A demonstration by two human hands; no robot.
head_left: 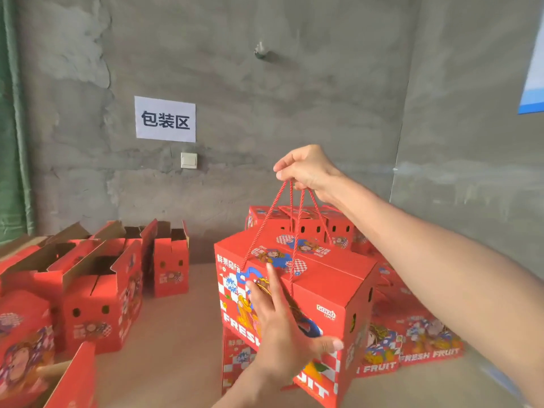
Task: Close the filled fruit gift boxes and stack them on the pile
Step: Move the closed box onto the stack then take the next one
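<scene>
A closed red fruit gift box [323,290] hangs from its red rope handles [294,219]. My right hand [306,170] grips the ropes at the top, fingers curled round them. My left hand [282,331] lies flat against the box's printed front, fingers straight. The box hangs over the pile of closed red boxes [412,343] at the right; whether it touches the box under it [238,357] I cannot tell. More closed boxes [338,228] stand behind it, against the wall.
Several open red boxes [100,290] with raised flaps stand on the floor at the left, one further back [170,260]. Bare floor [176,348] lies between them and the pile. A grey concrete wall with a paper sign [165,119] is behind.
</scene>
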